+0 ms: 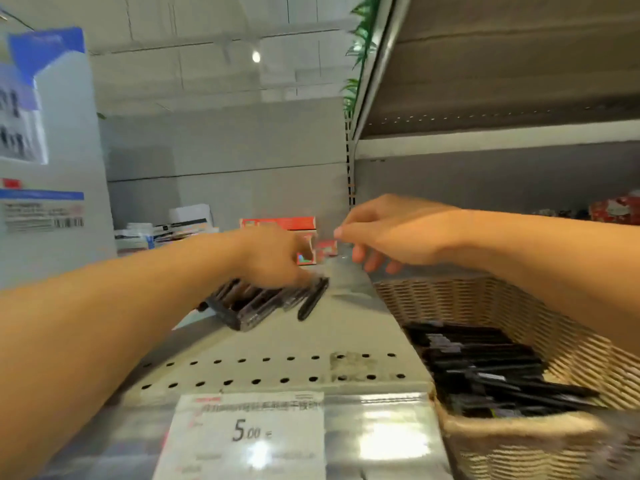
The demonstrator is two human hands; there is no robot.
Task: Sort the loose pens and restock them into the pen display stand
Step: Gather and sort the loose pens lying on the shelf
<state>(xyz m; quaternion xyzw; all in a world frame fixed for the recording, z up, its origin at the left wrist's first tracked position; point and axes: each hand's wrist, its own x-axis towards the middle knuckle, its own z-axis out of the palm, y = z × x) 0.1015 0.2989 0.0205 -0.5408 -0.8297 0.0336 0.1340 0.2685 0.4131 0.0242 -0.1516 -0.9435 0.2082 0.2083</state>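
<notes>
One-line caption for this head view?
Left hand grips a bundle of black pens over the shelf; right hand reaches forward above the wicker basket.

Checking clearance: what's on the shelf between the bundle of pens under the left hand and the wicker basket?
Head view: only bare shelf lies between pen bundle and basket.

Left grip (273, 258) curled downward; right grip (384, 233) loosely spread, raised
</notes>
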